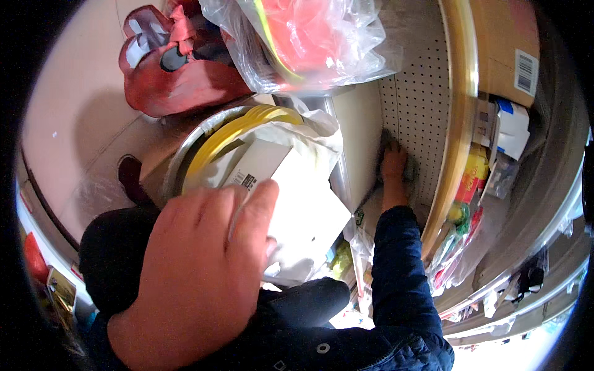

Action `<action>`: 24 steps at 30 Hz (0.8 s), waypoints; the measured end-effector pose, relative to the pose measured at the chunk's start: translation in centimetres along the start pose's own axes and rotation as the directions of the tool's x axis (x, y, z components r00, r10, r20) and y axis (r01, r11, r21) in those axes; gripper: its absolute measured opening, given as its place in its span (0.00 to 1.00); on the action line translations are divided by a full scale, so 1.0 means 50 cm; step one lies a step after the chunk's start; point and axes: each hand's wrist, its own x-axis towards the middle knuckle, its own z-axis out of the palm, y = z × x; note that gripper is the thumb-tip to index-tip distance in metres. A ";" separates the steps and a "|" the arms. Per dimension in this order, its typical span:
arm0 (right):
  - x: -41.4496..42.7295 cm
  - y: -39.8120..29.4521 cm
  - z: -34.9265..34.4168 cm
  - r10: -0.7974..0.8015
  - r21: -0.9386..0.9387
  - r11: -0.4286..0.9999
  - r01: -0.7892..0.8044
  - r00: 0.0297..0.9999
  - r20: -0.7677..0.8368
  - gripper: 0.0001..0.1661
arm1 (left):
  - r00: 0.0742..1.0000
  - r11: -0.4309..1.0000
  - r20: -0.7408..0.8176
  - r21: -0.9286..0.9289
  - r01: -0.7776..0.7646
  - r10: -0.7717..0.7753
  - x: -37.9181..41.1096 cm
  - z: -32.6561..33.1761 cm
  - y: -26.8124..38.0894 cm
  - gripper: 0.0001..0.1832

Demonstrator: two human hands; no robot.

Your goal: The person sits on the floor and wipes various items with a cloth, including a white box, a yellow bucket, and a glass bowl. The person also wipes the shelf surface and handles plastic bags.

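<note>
My left hand (204,259) is large in the foreground, fingers curled, over the near edge of a white cardboard box (264,160) with a printed code on it. Whether the fingers grip the box is hidden. White material, washed out by glare, lies around the box, with a crumpled white plastic bag (325,127) behind it. Yellow rings (216,143), apparently a stack or coil, curve around the far left side inside a round silvery rim (178,160). To the right, my right hand (394,160) reaches low into a shelf bay, beside a perforated back panel (417,116). A shadowed item there is unclear.
A red bag (185,88) lies at the upper left, beside a clear plastic bag (315,41) with pinkish-red contents. On the right, a shelf edge (457,116) runs beside a brown carton (506,46), small boxes (510,130) and bagged goods (459,250). My knees are close below.
</note>
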 end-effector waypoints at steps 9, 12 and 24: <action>0.020 -0.081 -0.030 0.410 0.795 -0.024 -0.606 0.720 0.560 0.27 | 0.922 0.981 -0.344 -0.020 -0.195 0.176 0.017 0.003 -0.007 0.27; -0.002 -0.182 -0.164 0.305 0.938 0.262 -0.229 0.941 0.145 0.27 | 0.829 0.980 -0.545 -0.066 -0.190 0.124 0.051 0.018 -0.016 0.33; -0.173 -0.247 -0.241 0.387 0.942 0.171 -0.290 0.898 0.207 0.25 | 0.959 0.008 -0.076 -0.997 -0.077 -0.273 0.340 0.036 -0.148 0.32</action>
